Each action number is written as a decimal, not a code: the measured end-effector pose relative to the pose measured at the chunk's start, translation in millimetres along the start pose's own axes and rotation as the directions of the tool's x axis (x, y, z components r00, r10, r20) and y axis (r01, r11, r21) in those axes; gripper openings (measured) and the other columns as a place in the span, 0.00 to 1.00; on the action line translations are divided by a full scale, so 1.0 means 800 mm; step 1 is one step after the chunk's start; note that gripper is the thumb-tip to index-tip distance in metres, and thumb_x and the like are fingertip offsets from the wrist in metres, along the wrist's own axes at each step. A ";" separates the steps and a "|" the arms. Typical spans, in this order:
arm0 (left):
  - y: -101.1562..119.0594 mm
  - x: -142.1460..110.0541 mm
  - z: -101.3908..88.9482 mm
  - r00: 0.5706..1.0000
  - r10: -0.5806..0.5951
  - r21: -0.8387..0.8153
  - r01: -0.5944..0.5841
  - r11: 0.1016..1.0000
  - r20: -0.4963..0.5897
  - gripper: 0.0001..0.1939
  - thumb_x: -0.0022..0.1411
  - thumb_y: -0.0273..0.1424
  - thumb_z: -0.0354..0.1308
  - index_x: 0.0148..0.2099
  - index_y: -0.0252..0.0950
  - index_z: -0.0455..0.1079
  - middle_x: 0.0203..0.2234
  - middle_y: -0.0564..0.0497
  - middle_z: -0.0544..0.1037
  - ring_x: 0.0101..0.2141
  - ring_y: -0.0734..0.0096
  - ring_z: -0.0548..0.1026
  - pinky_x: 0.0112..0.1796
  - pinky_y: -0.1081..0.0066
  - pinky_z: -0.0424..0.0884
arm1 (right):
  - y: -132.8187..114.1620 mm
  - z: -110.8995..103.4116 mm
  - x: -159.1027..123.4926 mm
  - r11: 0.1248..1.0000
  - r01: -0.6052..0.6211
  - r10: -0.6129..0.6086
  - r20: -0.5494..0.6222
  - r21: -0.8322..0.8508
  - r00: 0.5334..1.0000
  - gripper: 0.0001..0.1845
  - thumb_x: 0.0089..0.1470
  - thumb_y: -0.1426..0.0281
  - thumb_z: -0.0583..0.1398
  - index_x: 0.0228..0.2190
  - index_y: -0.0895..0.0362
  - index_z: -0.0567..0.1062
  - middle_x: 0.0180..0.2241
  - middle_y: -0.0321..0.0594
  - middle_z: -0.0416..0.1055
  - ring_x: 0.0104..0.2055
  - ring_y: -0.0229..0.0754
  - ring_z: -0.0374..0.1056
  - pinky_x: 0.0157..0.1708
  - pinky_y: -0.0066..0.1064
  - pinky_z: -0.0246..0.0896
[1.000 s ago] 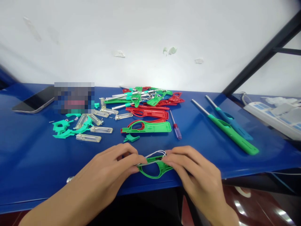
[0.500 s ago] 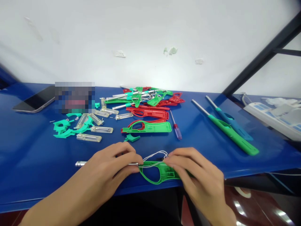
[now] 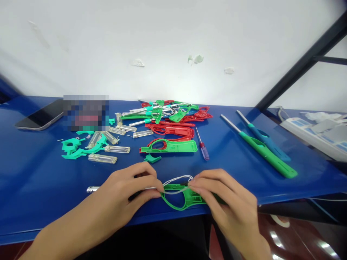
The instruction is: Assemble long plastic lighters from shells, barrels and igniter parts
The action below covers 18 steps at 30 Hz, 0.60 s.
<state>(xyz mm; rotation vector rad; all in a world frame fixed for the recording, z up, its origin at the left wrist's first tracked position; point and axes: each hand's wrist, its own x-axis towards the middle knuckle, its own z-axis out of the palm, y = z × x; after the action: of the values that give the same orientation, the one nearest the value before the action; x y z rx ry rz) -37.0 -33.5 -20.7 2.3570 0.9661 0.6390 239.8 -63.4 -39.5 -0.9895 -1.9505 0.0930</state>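
Observation:
Near the table's front edge lies a green lighter half-shell (image 3: 191, 198), its ribbed inside facing up. My left hand (image 3: 132, 191) pinches a slim metal lighter tube (image 3: 92, 189) at the shell's left end; the tube's tip sticks out to the left behind the hand. White wires (image 3: 177, 177) arch from those fingers to my right hand (image 3: 226, 202). The right fingertips are closed on the wires over the shell, beside a small black part (image 3: 185, 184). The right hand covers the shell's right end. Whatever else lies under these fingers is hidden.
Behind my hands lie a green shell half (image 3: 176, 146), red shell halves (image 3: 173, 130) and a screwdriver (image 3: 204, 150). Clear fuel tanks (image 3: 103, 159) and teal pieces (image 3: 72, 144) are at left, near a phone (image 3: 40, 115). Two whole lighters (image 3: 268, 155) and a power strip (image 3: 311, 131) are right.
The wire loop between my hands has dropped slightly and flattened. My left fingers have shifted a little, covering more of the tube's inner end. My right hand has barely moved.

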 end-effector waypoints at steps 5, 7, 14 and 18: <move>0.003 0.001 0.002 1.000 0.008 -0.007 -0.008 1.000 -0.028 0.09 0.80 0.31 0.56 0.47 0.46 0.77 0.43 0.56 0.77 0.40 0.76 0.78 0.45 0.78 0.73 | 0.001 0.001 -0.001 1.000 0.007 -0.007 -0.004 0.023 1.000 0.11 0.65 0.82 0.64 0.42 0.56 0.82 0.40 0.39 0.82 0.41 0.38 0.78 0.41 0.29 0.75; 0.004 -0.001 0.003 1.000 -0.002 0.005 0.002 1.000 -0.026 0.09 0.80 0.31 0.55 0.48 0.47 0.76 0.45 0.56 0.77 0.41 0.76 0.78 0.45 0.77 0.72 | 0.001 0.000 -0.001 0.998 0.000 0.000 -0.004 0.055 1.000 0.12 0.63 0.84 0.65 0.42 0.56 0.83 0.40 0.38 0.82 0.42 0.37 0.78 0.42 0.27 0.76; 0.016 -0.006 0.011 0.994 -0.104 0.054 0.105 0.993 -0.016 0.04 0.78 0.34 0.57 0.51 0.49 0.73 0.49 0.55 0.76 0.47 0.70 0.77 0.50 0.71 0.74 | -0.002 -0.008 0.007 0.959 -0.139 0.134 0.037 0.248 0.990 0.10 0.62 0.81 0.68 0.36 0.53 0.84 0.36 0.32 0.83 0.38 0.33 0.80 0.40 0.20 0.76; 0.022 -0.003 0.017 0.992 -0.095 0.068 0.100 0.993 -0.079 0.02 0.76 0.32 0.58 0.49 0.46 0.71 0.46 0.54 0.76 0.44 0.68 0.77 0.45 0.69 0.74 | -0.003 -0.011 0.013 0.937 -0.179 0.168 0.061 0.302 0.984 0.09 0.62 0.78 0.69 0.32 0.53 0.84 0.33 0.31 0.83 0.36 0.32 0.80 0.39 0.18 0.76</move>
<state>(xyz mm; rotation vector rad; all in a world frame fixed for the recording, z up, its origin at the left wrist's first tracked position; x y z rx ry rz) -21.8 -49.8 -20.5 2.3457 1.1480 0.6698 242.5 -61.1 -26.0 -0.9530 -1.8064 0.5016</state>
